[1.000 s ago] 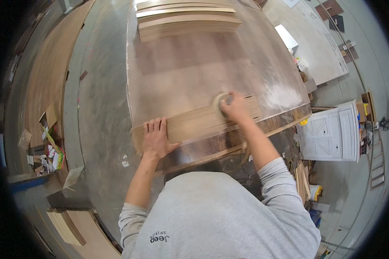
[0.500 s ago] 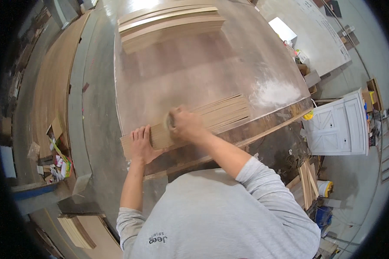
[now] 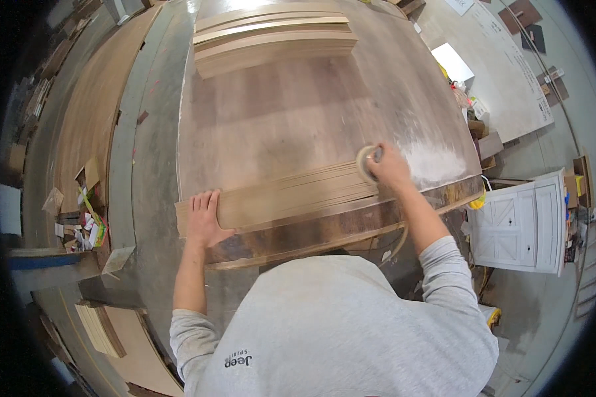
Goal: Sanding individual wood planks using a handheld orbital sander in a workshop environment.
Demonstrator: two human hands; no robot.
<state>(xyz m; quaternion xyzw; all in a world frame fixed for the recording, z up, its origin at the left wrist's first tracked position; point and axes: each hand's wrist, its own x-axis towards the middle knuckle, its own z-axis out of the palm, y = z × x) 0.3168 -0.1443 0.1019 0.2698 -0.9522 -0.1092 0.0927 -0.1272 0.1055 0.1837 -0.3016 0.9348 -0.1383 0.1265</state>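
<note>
A row of thin, light-brown wood strips point(image 3: 278, 196) lies side by side along the near edge of the worktable point(image 3: 311, 126). My left hand point(image 3: 204, 220) rests on their left end, fingers stretched flat over the top and thumb spread toward the near edge. At the right end of the strips, my right hand point(image 3: 391, 167) is closed around a roll of tan tape point(image 3: 366, 164). The roll stands on its edge, against or just above the strips. A tan band point(image 3: 397, 245), perhaps a tape tail, curls down by the table's near edge.
A stack of similar strips point(image 3: 275, 49) sits at the table's far side. White powder point(image 3: 434, 162) covers a patch on the right. A white panelled cabinet point(image 3: 516, 225) stands right of the table. Scraps and packaging point(image 3: 86, 221) lie to the left.
My right hand has moved right with the tape roll, from the middle of the strips to their right end. My left hand stays on the left end. The view has shifted slightly.
</note>
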